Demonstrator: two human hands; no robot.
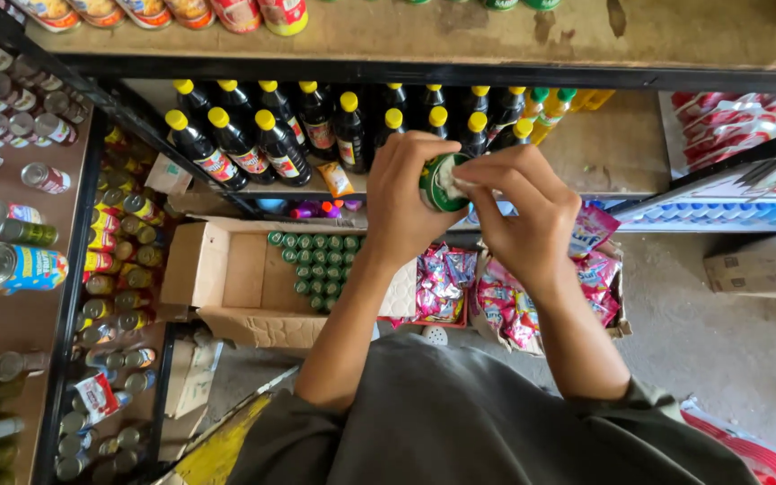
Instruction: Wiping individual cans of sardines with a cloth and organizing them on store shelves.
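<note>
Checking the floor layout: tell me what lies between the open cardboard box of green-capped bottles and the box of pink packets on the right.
In the head view, another batch of pink snack packets lies between the cardboard box and the right-hand box of pink packets.

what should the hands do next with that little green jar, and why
Probably finish pressing down the white sticker: the left hand grips the small green jar while the right hand fingertips pinch a white label at its lid, above the open cardboard box of matching jars.

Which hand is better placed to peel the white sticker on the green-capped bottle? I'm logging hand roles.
Probably the right hand: its fingertips pinch the white sticker on the bottle, while the left hand wraps around the bottle.
</note>
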